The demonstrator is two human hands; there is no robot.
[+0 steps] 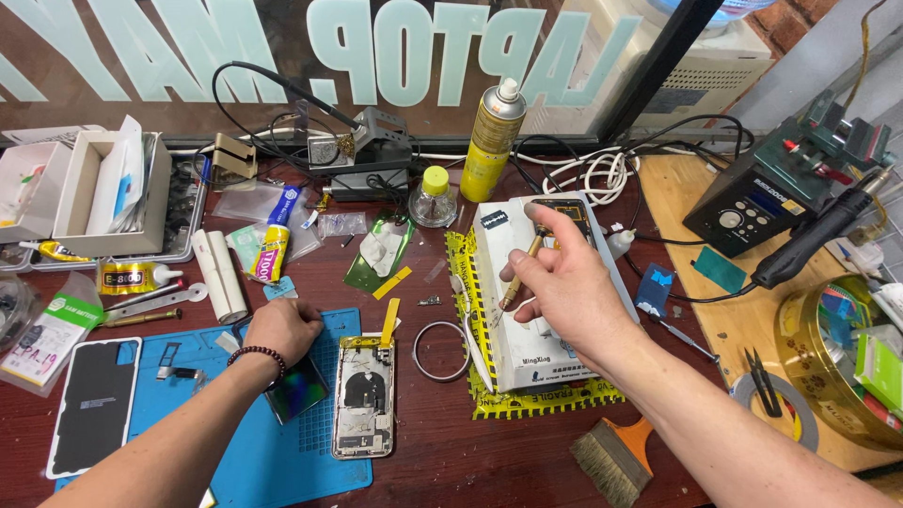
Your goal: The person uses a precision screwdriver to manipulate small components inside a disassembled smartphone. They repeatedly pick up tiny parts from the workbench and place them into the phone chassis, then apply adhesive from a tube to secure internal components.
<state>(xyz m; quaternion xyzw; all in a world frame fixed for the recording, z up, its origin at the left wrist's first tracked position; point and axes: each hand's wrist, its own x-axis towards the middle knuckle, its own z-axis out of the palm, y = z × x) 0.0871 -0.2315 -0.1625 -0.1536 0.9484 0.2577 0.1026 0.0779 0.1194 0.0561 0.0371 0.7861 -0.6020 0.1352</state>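
Clutter is our main hazard in the head view, the only one we have. Our right hand hovers over the white rectangular cardboard box wrapped in yellow warning tape, its fingers pinched narrow on a thin brass-coloured tool with a slim shaft. Our left hand is curled into a loose fist and presses on a small dark glossy phone panel, which lies on the blue silicone work mat just beside the opened silver phone chassis with its bare internals. We judge the tool tip could slip from such a light pinch and drop onto the box or roll off among the loose screws and parts on the dark red wooden surface. Pressure from our left fist might crack the glossy panel or push it into the open chassis. The tall yellow spray can and the small clear bottle with a yellow cap stand near enough that a careless reach could tip them.
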